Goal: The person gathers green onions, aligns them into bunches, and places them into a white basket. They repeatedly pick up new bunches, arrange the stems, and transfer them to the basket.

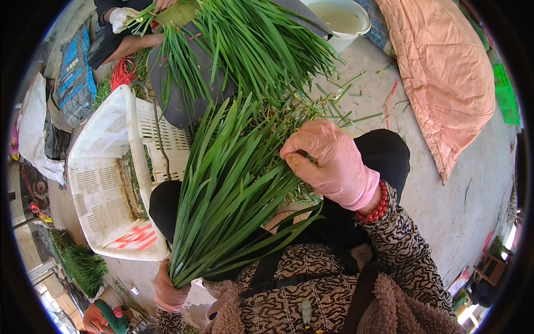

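Observation:
My left hand, in a thin pink glove, grips the gathered base of a bunch of long flat green leaves, likely garlic chives. The leaves fan out up and to the right across my lap. My right hand, gloved in pink with a red bead bracelet at the wrist, is at the right edge of the leaves. Its thumb and forefinger are pinched together near the leaf tips; whether a leaf is between them cannot be told. Below the bunch lie loose leaf trimmings.
A white plastic crate lies at my left, with a bent metal rod beside it. Across from me a person in a white glove handles more leaves. A white bucket of cloudy water and a pink quilted cover are beyond, right.

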Motion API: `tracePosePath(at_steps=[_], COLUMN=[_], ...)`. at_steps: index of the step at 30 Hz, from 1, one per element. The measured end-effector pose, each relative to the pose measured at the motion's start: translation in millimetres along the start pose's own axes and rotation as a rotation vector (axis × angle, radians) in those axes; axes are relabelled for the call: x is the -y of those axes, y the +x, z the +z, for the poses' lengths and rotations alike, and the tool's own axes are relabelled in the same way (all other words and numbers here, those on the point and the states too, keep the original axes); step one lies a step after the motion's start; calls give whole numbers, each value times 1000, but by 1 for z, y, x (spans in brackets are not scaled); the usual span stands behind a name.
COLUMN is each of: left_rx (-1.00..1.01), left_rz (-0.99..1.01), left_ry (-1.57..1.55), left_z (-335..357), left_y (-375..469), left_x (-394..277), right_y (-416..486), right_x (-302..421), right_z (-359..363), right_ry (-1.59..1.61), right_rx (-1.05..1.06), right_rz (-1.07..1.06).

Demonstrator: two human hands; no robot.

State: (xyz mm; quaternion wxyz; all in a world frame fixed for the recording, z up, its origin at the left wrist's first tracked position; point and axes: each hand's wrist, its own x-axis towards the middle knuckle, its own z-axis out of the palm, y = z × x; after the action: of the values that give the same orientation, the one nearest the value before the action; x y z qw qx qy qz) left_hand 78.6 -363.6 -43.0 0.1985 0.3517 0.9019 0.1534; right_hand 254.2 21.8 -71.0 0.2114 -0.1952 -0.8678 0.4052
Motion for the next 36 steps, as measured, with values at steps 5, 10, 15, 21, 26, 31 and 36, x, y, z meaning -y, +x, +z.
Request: tracePosePath(at_steps=[5, 10, 15, 21, 26, 31, 36], left_rx=[-8, -5, -16, 5, 4, -1, 20], left_rz=[25, 43, 63, 39, 23, 27, -7], left_ry=[25, 35, 63, 37, 34, 59, 23], left_z=[2, 1, 3, 1, 1, 1, 0], left_y=[0, -1, -5, -2, -2, -1, -1], left_x=[5, 8, 17, 11, 8, 8, 6], right_y=[-5, -9, -23, -23, -19, -18, -15], right_x=[5, 1, 7, 8, 7, 10, 16], right_z=[8, 11, -5, 13, 21, 24, 20], right_ry=[120, 815, 736, 199, 34, 59, 106], right_rx=[-84, -291, 50, -14, 47, 111, 182], right_rz=[150, 452, 318, 105, 87, 115, 176])
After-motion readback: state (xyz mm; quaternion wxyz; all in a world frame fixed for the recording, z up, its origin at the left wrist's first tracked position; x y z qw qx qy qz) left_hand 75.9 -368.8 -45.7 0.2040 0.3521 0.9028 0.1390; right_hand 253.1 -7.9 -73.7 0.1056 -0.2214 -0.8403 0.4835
